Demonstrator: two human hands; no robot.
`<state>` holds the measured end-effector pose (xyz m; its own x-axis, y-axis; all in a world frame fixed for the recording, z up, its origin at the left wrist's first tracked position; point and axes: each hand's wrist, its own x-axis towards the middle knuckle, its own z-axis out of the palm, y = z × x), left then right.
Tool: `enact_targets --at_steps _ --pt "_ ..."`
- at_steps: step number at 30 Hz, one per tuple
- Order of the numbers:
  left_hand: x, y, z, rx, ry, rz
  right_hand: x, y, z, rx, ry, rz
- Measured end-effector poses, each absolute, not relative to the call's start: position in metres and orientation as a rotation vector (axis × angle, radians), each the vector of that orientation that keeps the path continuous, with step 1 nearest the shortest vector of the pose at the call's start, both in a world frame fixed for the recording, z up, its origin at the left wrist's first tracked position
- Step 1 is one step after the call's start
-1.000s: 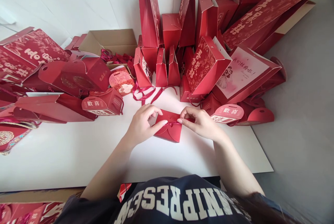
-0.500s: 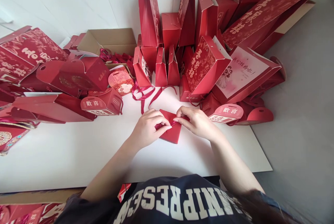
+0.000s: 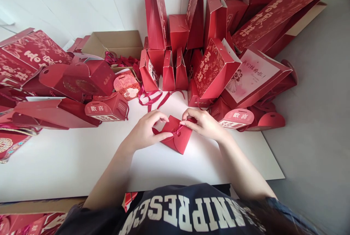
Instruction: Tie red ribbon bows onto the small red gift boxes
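A small red gift box with curved, overlapping flaps lies tilted on the white table. Dark red ribbon is looped across its top through the flaps. My left hand is at the box's left side, thumb and index finger apart, the thumb tip touching near the ribbon; its other fingers are partly hidden. On the right, my right hand pinches the ribbon between thumb and index finger, just above the box. Loose red ribbon lies on the table beyond the hands.
Red paper bags and boxes crowd the back and both sides. A brown cardboard box with ribbons in it stands at the back left. The white table ends at a grey wall on the right.
My left fingers have spread apart and moved slightly left, uncovering the flaps and ribbon loop. The box has turned a little. The right hand keeps its pinch.
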<state>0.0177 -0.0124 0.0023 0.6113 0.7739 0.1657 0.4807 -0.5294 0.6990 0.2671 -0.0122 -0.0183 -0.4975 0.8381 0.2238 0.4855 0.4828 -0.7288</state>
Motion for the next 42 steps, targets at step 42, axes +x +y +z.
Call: enact_targets --at_steps 42 --pt "0.013 -0.019 0.014 2.062 1.011 0.314 0.278 -0.024 -0.017 -0.889 -2.126 0.924"
